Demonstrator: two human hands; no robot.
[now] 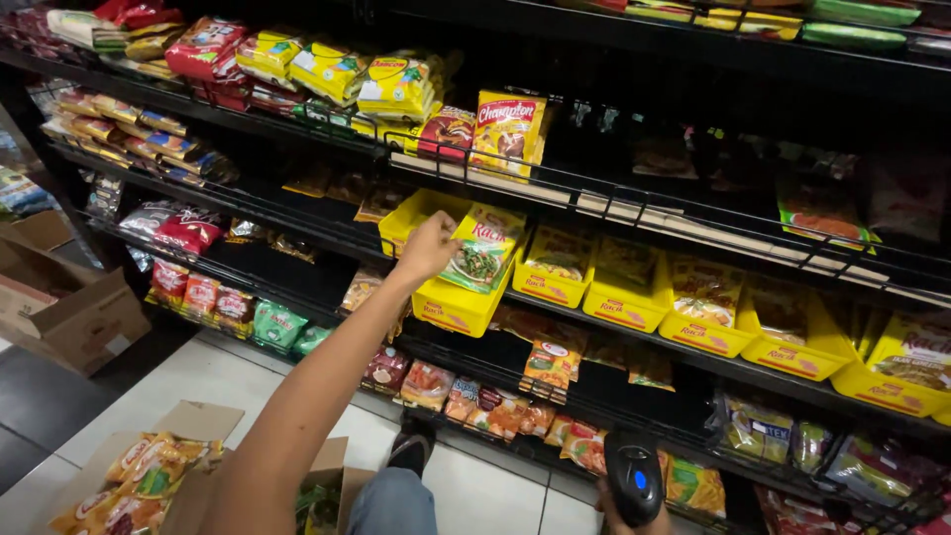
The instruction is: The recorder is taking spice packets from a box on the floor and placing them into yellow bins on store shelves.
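Restocking mid-step: left hand [428,248] pinched sachet [482,251] at yellow tray [458,309], right hand [634,515] gripped scanner [634,481]; next prob. needed sachet seated upright w/ the rest.

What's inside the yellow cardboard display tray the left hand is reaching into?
The left hand grips a yellow sachet with a green dish pictured, upright in the yellow cardboard display tray. The tray's front wall and that sachet cover whatever sits lower or behind.
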